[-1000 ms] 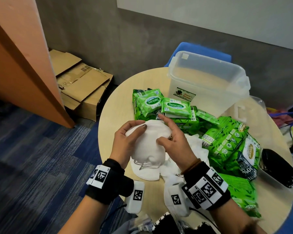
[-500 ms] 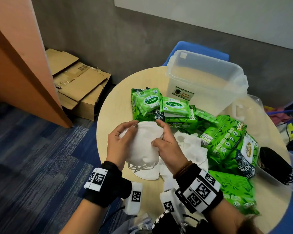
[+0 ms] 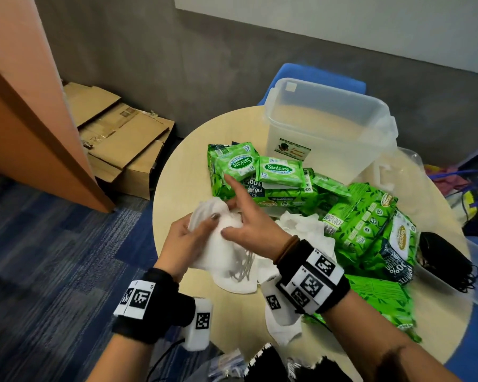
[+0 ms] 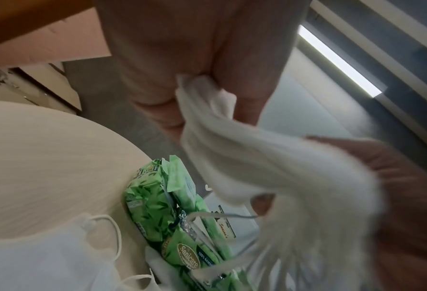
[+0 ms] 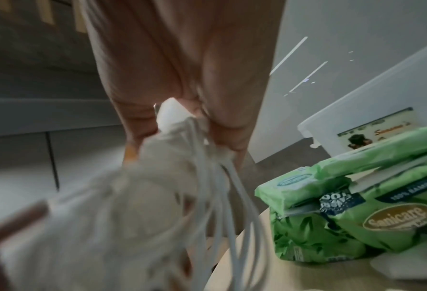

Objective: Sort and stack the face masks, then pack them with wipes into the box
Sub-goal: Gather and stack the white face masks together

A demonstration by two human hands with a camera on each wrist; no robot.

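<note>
I hold a small stack of white face masks [image 3: 218, 244] in both hands above the near left of the round table [image 3: 182, 166]. My left hand [image 3: 193, 232] grips the stack from the left, thumb on top. My right hand [image 3: 233, 219] pinches its upper edge, with the index finger sticking out straight. The right wrist view shows the masks [image 5: 132, 196] with ear loops dangling; the left wrist view shows the masks [image 4: 232, 157] bunched in the fingers. More white masks [image 3: 304, 230] lie loose on the table. Green wipes packs [image 3: 279, 169] lie in front of the clear plastic box [image 3: 329, 128].
Black masks [image 3: 447, 257] sit in a clear tray at the table's right edge. The box lid [image 3: 398, 175] lies beside the box. A blue chair [image 3: 315, 75] stands behind the table. Flattened cardboard [image 3: 122, 133] and an orange panel [image 3: 25, 106] are on the left.
The mask stack has been turned from dome-up to tilted on edge and shifted slightly left. Its ear loops now hang down, and my right index finger has lifted off it.
</note>
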